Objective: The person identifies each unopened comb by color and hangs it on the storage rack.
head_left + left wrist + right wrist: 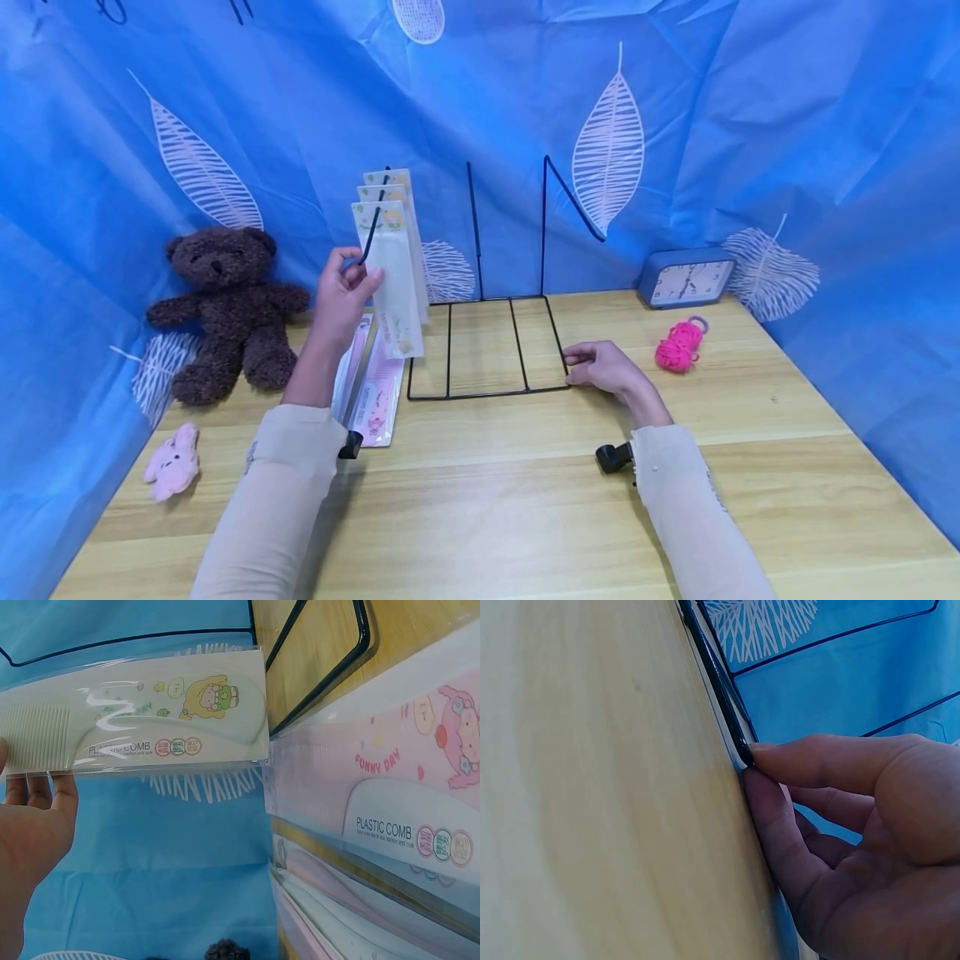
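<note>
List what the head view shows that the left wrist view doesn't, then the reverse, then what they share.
Only the head view: the clock, the pink yarn, the pink plush toy and the right hand.

Only the left wrist view: readable PLASTIC COMB lettering on the hanging comb pack.

Both: the left hand holding that pack, the black wire rack and pink comb packs.

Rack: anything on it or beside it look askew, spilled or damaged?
Nothing looks spilled or damaged. Three combs hang one behind another on the rack. The loose packs beside it overlap unevenly on the table, slightly untidy at most.
</note>
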A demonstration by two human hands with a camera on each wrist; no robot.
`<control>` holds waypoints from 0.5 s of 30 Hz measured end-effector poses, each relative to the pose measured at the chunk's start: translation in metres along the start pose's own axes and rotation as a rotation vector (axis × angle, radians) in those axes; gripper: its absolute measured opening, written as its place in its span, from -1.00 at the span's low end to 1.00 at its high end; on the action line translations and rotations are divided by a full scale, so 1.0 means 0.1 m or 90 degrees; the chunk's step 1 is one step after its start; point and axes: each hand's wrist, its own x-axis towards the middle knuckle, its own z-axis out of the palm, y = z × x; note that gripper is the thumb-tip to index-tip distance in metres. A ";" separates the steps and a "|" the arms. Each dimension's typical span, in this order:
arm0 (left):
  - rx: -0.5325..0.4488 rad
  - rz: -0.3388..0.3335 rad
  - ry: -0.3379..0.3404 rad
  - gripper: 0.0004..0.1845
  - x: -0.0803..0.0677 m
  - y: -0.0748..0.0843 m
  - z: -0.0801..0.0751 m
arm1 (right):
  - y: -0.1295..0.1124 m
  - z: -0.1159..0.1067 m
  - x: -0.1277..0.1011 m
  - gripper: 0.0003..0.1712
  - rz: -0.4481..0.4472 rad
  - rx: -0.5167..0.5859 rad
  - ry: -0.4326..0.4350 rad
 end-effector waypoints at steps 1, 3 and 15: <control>0.001 -0.001 0.000 -0.76 0.01 0.00 0.00 | 0.00 0.00 0.00 -0.25 0.001 0.002 0.000; 0.000 -0.001 -0.001 -0.77 0.01 0.00 0.01 | -0.01 0.00 0.00 -0.25 0.003 0.004 0.000; 0.001 -0.037 0.005 -0.77 0.04 -0.03 -0.02 | 0.00 0.00 -0.01 -0.25 0.000 0.003 0.001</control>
